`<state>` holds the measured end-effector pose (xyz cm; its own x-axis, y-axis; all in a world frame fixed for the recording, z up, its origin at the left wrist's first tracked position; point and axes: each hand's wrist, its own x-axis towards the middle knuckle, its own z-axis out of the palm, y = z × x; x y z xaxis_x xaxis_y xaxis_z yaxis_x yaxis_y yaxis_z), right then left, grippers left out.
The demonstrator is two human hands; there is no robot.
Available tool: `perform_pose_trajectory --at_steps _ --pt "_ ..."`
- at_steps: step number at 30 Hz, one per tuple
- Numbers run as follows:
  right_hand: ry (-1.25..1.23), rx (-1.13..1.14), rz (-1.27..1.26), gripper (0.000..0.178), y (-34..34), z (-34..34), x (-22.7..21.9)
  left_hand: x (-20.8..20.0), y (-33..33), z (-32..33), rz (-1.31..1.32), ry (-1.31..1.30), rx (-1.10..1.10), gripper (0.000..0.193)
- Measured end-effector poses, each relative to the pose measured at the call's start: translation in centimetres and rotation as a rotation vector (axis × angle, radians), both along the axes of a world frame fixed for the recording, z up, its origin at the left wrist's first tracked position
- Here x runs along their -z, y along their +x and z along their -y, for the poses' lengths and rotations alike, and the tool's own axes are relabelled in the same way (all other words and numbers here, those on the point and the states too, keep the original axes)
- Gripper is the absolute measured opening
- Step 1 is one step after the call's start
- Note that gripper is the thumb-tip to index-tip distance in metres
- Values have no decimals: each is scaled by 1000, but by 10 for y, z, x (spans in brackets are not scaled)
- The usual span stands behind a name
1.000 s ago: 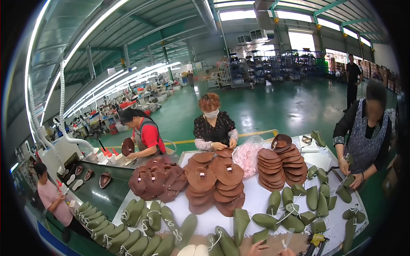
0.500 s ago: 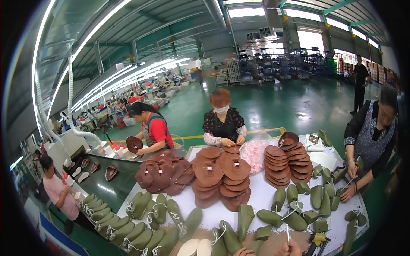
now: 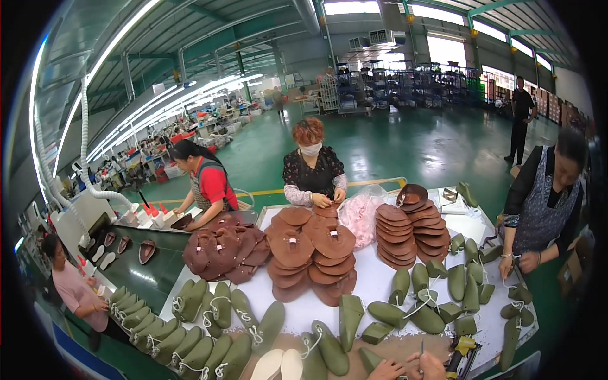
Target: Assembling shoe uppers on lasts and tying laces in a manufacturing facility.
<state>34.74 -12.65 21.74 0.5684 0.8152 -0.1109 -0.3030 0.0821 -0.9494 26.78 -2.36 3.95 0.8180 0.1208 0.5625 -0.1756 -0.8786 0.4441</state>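
Note:
My right hand (image 3: 428, 366) is closed around a thin, upright, rod-like tool (image 3: 422, 346) at the lower edge; its exact kind is too small to tell. Just left of it, my left hand (image 3: 387, 370) bends its fingers at a green shoe last (image 3: 370, 358), partly cut off by the picture's edge. Another green last with a white cord (image 3: 330, 352) lies to the left, near a pair of cream insoles (image 3: 279, 365). To the right of my hands rests a yellow and black tool (image 3: 464, 346).
Rows of corded green lasts (image 3: 166, 345) line the table's left. Stacked brown leather pieces (image 3: 292, 247) and a bag of pink material (image 3: 358, 220) stand farther back. More lasts (image 3: 428, 320) are scattered at right. Co-workers stand across the table (image 3: 315, 168) and at the right (image 3: 546, 202).
The view has shifted, so the scene sits a little left and higher. My left hand shows more and is now close beside the right. The tool in my right hand looks darker and more upright.

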Motion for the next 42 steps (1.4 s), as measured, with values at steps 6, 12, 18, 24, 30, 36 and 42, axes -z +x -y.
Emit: perform_pose_trajectory --at_steps 6,12,18,24,30,36,42 --pt "73 147 -324 30 46 11 -44 -43 -29 10 -216 -139 -225 54" --pt "67 34 -108 32 48 -1 -13 -11 -5 34 -446 -105 -303 67" --pt "69 -26 -202 27 38 4 -30 11 3 -13 -715 -492 116 75" --pt "155 178 -351 19 32 9 -18 3 -21 13 -486 -515 -264 69" --pt "-15 20 -187 23 33 16 -10 8 -54 21 -353 -201 -646 60" --pt "-219 30 201 23 29 8 0 31 -71 2 -383 -374 -504 49" --pt "-541 -147 722 13 22 -18 64 4 -65 -14 -254 -439 -473 46"
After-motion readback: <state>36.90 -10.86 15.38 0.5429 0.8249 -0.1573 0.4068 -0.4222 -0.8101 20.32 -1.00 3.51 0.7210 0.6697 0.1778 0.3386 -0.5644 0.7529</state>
